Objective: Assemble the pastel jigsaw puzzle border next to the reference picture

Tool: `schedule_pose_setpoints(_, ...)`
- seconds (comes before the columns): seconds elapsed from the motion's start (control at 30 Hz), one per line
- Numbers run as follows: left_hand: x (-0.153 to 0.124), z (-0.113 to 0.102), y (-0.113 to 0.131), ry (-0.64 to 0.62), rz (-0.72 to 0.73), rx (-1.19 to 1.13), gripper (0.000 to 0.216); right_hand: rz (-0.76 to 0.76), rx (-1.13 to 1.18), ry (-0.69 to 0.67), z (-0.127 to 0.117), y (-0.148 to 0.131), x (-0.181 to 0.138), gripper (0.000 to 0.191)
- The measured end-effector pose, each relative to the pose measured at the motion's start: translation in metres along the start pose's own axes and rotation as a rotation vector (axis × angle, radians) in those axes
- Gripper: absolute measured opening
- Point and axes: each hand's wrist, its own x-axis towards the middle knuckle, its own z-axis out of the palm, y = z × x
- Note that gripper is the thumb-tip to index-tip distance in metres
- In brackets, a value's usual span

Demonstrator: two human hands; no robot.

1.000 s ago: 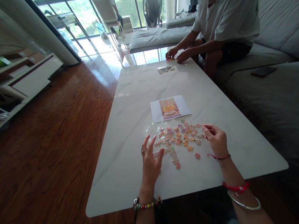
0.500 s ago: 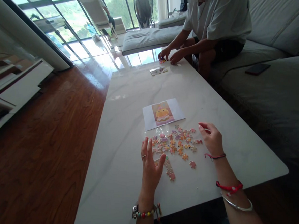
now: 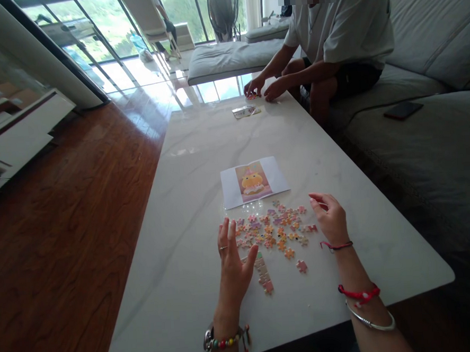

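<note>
Several small pink and orange jigsaw pieces (image 3: 276, 229) lie scattered on the white marble table (image 3: 188, 200). My left hand (image 3: 232, 264) hovers flat with fingers stretched out, just left of the pile and beside a short joined strip of pieces (image 3: 262, 272). My right hand (image 3: 330, 218) rests at the pile's right edge with its fingers curled inward; nothing shows in them. One loose pink piece (image 3: 301, 266) lies apart, nearer to me. A printed reference picture (image 3: 253, 180) of a yellow figure lies just beyond the pile.
Another person sits on the grey sofa (image 3: 430, 52) at the far end, both hands (image 3: 262, 88) on pieces at the table's far edge beside a small packet (image 3: 244, 111). A dark phone (image 3: 403, 110) lies on the sofa. Wooden floor (image 3: 62, 208) runs along the left.
The view has shifted, so table and pieces sit lower and further left. My left hand's fingers have drawn closer together; my right hand stays curled at the pile's edge.
</note>
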Motion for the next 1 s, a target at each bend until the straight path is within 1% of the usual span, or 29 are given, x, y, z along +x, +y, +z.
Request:
schedule_pose_setpoints(0.23, 0.004, 0.007, 0.003, -0.028, -0.015, -0.01, 0.064, 0.001, 0.004, -0.067, 0.008, 0.0, 0.003, 0.023)
schedule_pose_setpoints(0.6, 0.014, 0.012, 0.0, -0.014, -0.049, 0.002, 0.065, -0.054, -0.078, -0.152, 0.02, 0.003, 0.01, 0.021)
schedule_pose_setpoints(1.0, 0.021, 0.016, 0.001, 0.012, -0.055, 0.017, 0.063, -0.077, -0.081, -0.174, 0.028, 0.007, 0.015, 0.023)
